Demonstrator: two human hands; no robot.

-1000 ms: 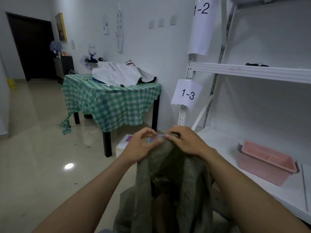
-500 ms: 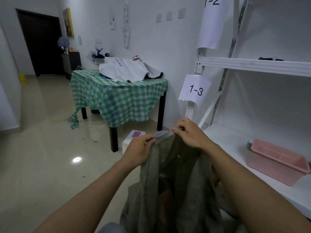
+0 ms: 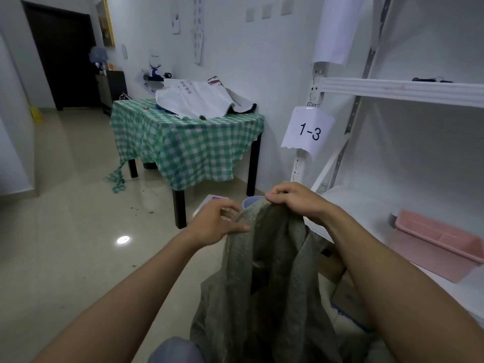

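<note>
The right hand [image 3: 293, 203] pinched the top edge of the grey-green cloth [image 3: 269, 279], which hung down the near middle between both forearms, beside the white shelf [image 3: 366, 213]. The left hand [image 3: 217, 226] lay just left of it, fingers loosely spread and gripping nothing, only the thumb touching the edge. Spreading the cloth well likely meant pinching that edge level with the right hand, keeping it untwisted.

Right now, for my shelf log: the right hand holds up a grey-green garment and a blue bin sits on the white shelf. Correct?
No. The head view shows a pink bin, not blue, on the white shelf; the right hand does hold up the grey-green garment.
</note>
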